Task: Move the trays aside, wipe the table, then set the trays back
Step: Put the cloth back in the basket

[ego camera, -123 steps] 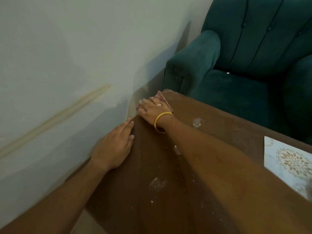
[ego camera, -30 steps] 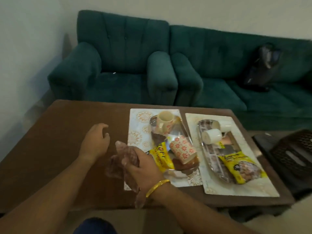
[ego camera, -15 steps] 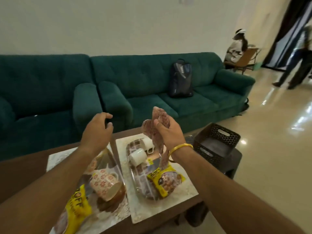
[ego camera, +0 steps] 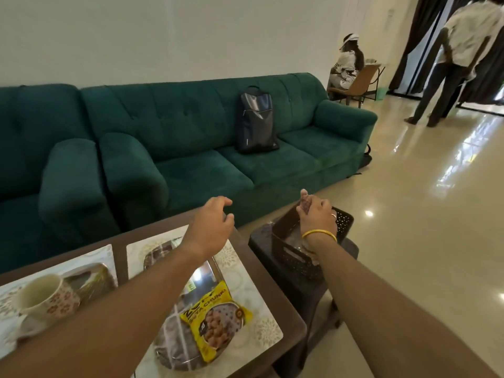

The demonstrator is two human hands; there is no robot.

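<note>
Right hand (ego camera: pixel 317 214) pinches the cloth (ego camera: pixel 305 205) over a brown basket (ego camera: pixel 294 257), at 3 o'clock of the table (ego camera: pixel 275 290). Left hand (ego camera: pixel 211 227) hovers over the table's far edge, fingers loosely curled, holding nothing. Packet tray (ego camera: pixel 201 271) and cup tray (ego camera: pixel 94 278) sit on the table at 7 o'clock from it.

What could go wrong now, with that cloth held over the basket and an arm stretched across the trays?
1. The right hand pinches the cloth near the basket rim; released there, it might drape over the rim or slip to the floor.
2. The left hand hovers past the tray, its forearm low over the yellow packet, with the cup close by; pulling back carelessly could knock them.
</note>
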